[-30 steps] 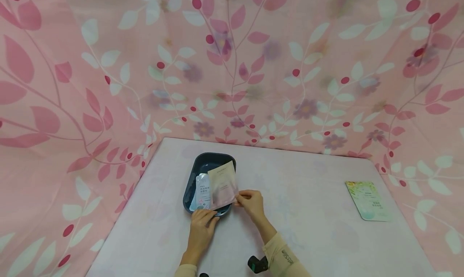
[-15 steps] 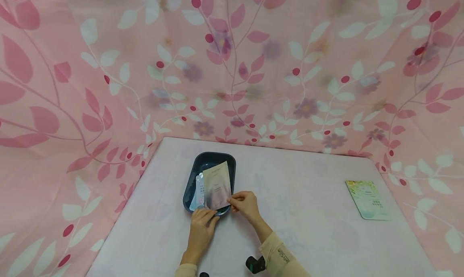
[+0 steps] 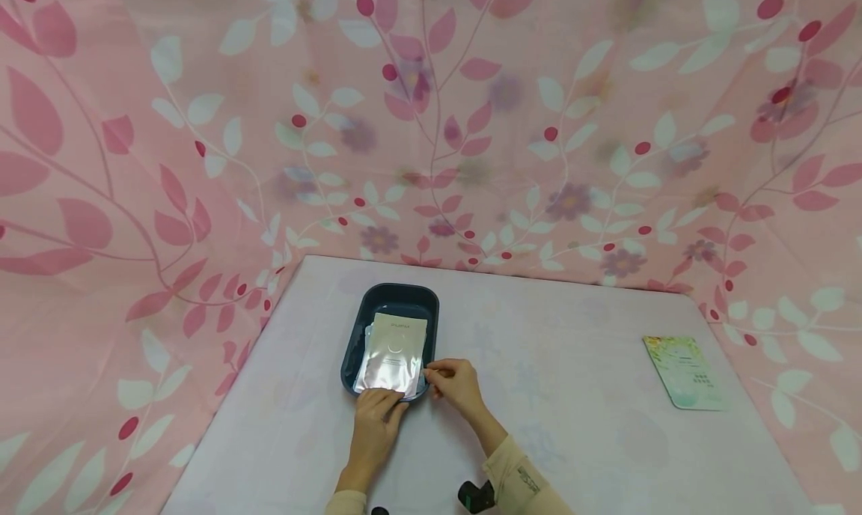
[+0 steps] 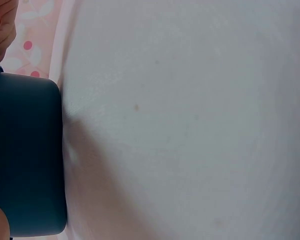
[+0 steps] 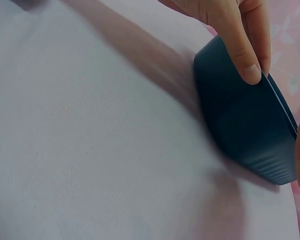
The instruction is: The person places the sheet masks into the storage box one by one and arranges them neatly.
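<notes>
The right hand (image 3: pixel 456 380) is laying a pinched sachet (image 3: pixel 393 354) into the tray (image 3: pixel 432 313) (left hand (image 3: pixel 377 418) gripping its rim); letting go looks next.

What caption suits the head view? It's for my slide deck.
Right hand pinches a silvery sachet lying in a dark tray, left hand holding its near end.

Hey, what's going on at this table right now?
A person is putting a flat silvery packet into a dark blue tray on the table. The right hand pinches the packet's near corner, while the left hand holds the tray's near end. The packet lies nearly flat on another packet inside. A green packet lies apart, off to the right.
</notes>
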